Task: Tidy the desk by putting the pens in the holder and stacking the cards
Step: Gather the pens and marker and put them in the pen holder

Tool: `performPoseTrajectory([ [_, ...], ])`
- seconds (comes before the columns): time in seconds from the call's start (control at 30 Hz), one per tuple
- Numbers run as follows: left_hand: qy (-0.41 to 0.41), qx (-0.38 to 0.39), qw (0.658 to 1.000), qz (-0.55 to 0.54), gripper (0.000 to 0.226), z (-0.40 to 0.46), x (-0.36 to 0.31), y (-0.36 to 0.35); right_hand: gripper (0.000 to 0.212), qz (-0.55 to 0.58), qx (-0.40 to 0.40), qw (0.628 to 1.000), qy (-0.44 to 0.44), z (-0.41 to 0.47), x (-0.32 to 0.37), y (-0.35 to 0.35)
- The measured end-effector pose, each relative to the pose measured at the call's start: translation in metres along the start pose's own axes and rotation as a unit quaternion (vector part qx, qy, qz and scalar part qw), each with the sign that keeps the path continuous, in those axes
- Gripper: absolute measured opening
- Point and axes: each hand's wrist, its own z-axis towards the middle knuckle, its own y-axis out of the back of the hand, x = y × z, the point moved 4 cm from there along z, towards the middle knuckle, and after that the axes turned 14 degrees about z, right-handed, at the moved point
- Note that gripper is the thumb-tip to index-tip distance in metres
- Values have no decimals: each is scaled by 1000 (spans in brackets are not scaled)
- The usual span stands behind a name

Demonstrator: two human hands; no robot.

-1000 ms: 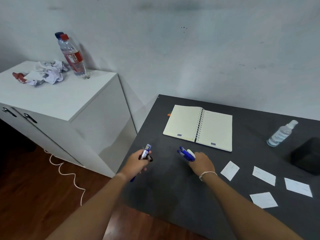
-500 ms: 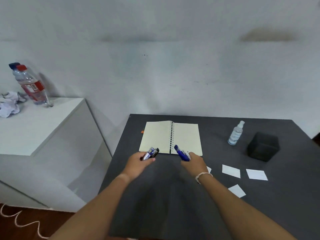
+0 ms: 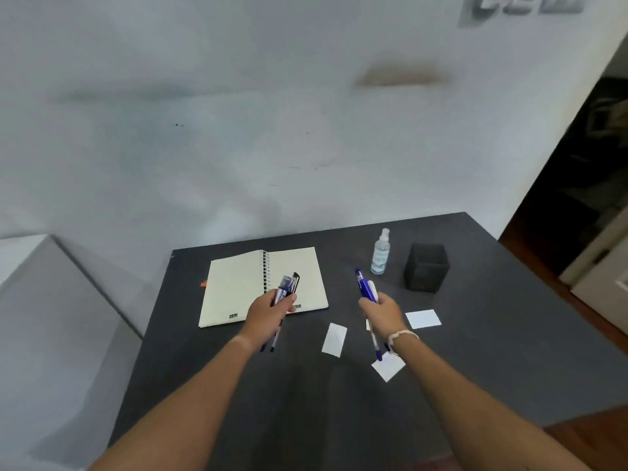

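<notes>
Pens in both hands, cards loose on counter

Left hand (image 3: 268, 309) clamped on a bunch of pens (image 3: 287, 287) over the open notebook (image 3: 238, 290). Right hand (image 3: 382, 312) clamped on blue pens (image 3: 365, 287), near the black holder (image 3: 426, 271). White cards (image 3: 423, 318) lie scattered on the counter (image 3: 509, 334). Spray bottle (image 3: 380, 253) just beside the holder.

light: soft, even | shadows: faint | blur: slight motion | edges: wide-angle warp
</notes>
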Motion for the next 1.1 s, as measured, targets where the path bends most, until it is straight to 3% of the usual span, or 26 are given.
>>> performPoseTrajectory([
  [0.17,-12,2,1000,-19,23,25,-47,-46,10,70,-31,997,-12,29,7,59],
  [0.57,-41,24,989,-138,9,77,-174,-152,9,177,-7,984,-29,121,44,182],
  [0.73,-23,39,979,-199,5,91,-201,-177,9,219,-27,975,-14,144,53,202],
  [0.9,-9,23,981,-194,7,108,-219,-195,16,274,-55,960,-7,162,58,208],
  [1.1,2,9,972,-233,12,131,-237,-210,8,320,-70,945,1,186,64,203],
])
